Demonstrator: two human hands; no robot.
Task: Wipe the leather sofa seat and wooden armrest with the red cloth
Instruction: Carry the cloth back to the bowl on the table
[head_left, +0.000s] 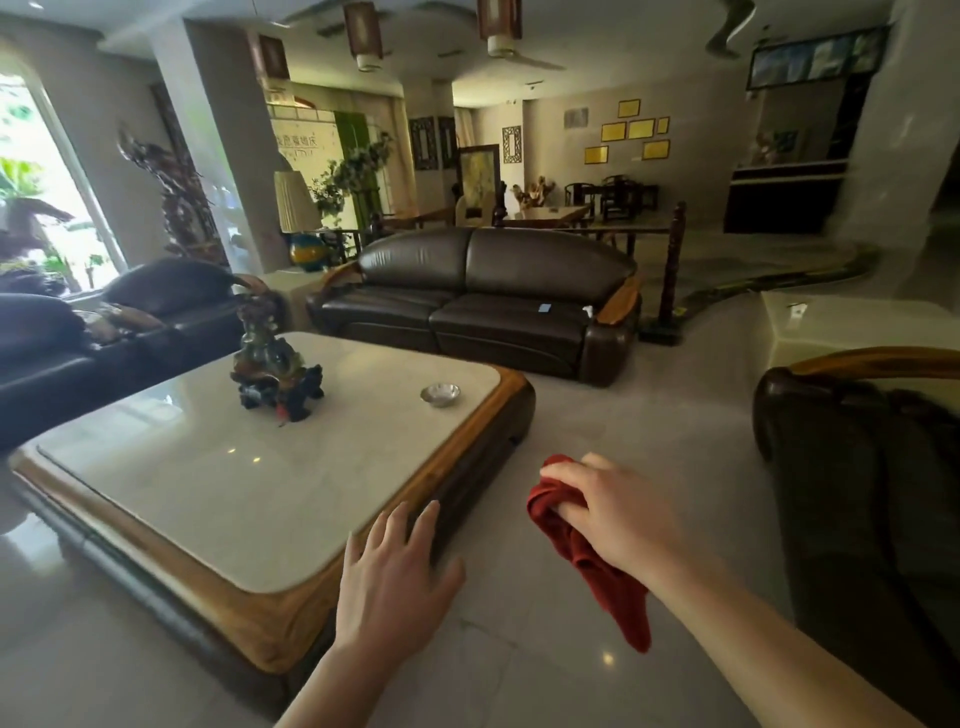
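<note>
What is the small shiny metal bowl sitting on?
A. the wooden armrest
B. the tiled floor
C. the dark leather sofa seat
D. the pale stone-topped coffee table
D: the small shiny metal bowl rests on the pale stone-topped coffee table, near its far right corner.

coffee table (218, 483) | dark figurine (275, 374), centre | metal bowl (440, 394), possibly an ashtray

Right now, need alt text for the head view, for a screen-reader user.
A person's right hand holds a crumpled red cloth over a pale tiled floor, the left hand open and empty beside it. A marble-topped coffee table sits left, a dark leather sofa with wooden armrests beyond, and another sofa's wooden armrest at right.
</note>
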